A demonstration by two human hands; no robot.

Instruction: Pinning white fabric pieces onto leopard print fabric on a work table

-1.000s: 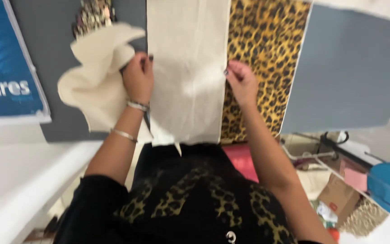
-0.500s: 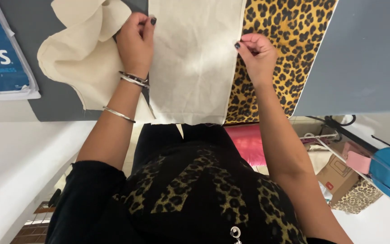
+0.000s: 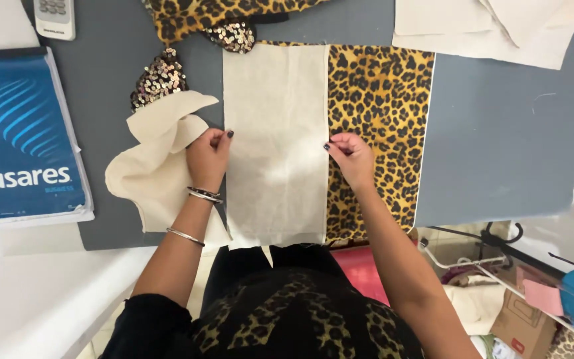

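Cream fabric panel (image 3: 275,143) between both hands

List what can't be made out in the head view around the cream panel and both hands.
- Leopard-print fabric: its left part lies under the cream panel, so its full width is hidden.
- Right hand grip: fingertips curl at the panel's edge; whether they pinch one layer or both is too small to tell.
- Left hand: covers part of the loose cream piece.
- Panel's lower edge: hangs past the grey mat; the underside is unseen.
- Sequinned piece: partly covered by the loose cream piece.

matt cream cloth panel (image 3: 275,143), leopard-print fabric (image 3: 380,126), glittery sequin patch (image 3: 159,78), matt grey mat (image 3: 499,133)
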